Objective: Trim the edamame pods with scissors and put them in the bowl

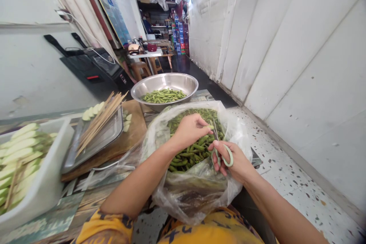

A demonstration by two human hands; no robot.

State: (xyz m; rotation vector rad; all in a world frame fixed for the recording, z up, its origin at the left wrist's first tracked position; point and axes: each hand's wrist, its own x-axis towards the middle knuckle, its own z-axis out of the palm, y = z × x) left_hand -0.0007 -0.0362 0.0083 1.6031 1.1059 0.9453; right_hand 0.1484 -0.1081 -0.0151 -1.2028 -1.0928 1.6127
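My left hand [192, 129] pinches a small green soybean pod [211, 127] between thumb and fingertips. Close by on the right, my right hand [228, 158] grips a pair of scissors [228, 156] with pale green handles. The blades point up and away from me, near the pod. Both hands are over a clear plastic bag [188, 190] whose mouth is folded wide, full of green soybean pods [188, 156]. Beyond the bag stands a steel bowl [137, 90] with more pods [164, 96] in it.
At left, a white tub [61, 167] holds pale green slices on sticks. Beside it, a metal tray [114, 133] with bamboo skewers [100, 122] rests on a wooden board [134, 122]. A white wall [300, 65] runs along the right, above a speckled floor [286, 160].
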